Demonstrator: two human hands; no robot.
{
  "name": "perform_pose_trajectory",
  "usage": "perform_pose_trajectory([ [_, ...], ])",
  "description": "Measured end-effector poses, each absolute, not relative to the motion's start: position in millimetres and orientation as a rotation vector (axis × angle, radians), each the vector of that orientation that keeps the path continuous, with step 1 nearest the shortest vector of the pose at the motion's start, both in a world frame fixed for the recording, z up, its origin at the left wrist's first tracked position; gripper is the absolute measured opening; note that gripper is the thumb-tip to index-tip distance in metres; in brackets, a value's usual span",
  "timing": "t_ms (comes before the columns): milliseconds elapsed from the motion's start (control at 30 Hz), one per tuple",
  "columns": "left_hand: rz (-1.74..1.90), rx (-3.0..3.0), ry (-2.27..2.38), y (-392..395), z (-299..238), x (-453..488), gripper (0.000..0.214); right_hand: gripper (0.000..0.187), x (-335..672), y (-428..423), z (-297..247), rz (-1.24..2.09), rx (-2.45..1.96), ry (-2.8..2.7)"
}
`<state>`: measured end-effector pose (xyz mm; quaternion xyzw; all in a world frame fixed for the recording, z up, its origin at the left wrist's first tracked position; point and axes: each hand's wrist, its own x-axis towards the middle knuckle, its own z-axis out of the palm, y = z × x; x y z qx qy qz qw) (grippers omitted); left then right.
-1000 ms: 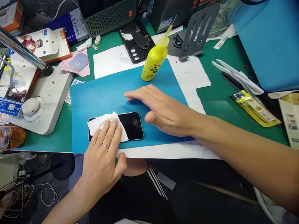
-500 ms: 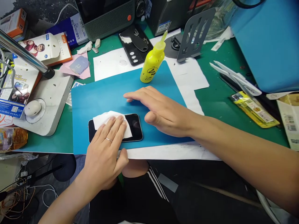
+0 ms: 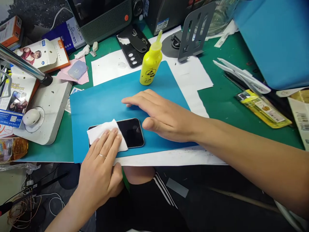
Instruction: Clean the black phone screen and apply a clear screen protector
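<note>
A smartphone (image 3: 132,132) with a dark screen lies face up on a blue mat (image 3: 96,100). My left hand (image 3: 100,167), a ring on one finger, holds a white wipe (image 3: 96,130) against the screen, its fingers close together and pressed down. The wipe covers the phone's left half. Just right of the phone, my right hand (image 3: 161,116) hovers over or rests on the mat, open, with its fingers stretched leftward and nothing in it. Beyond that hand a yellow squeeze bottle (image 3: 151,66) stands upright on the mat.
Behind the mat lie a black phone back (image 3: 134,45) and a grey metal stand (image 3: 196,32). White tweezers (image 3: 243,77) and a yellow packet (image 3: 264,108) are at the right. A white lamp base (image 3: 50,111) and boxes (image 3: 38,54) crowd the left.
My left hand has slid the wipe leftward across the phone, baring more of the screen's right side. My right hand keeps its pose. The whole view has shifted slightly.
</note>
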<state>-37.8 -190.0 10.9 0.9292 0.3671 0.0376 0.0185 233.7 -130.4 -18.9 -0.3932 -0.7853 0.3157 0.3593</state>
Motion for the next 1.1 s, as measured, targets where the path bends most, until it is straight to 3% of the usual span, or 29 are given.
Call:
perform_pose_trajectory([
  [200, 0.093, 2.882, 1.203, -205, 15, -58, 0.07, 0.101, 235, -130, -18, 0.823, -1.019, -2.029],
  [400, 0.111, 2.86, 1.374, -222, 19, -59, 0.069, 0.084, 235, -134, -18, 0.689, -1.035, -2.17],
  [700, 0.168, 2.878, 1.463, -202, 18, -46, 0.059, 0.096, 230, -136, -23, 0.606, -1.099, -2.205],
  [1100, 0.182, 2.817, 1.386, -198, 18, -47, 0.06, 0.099, 232, -135, -23, 0.751, -1.099, -2.119],
])
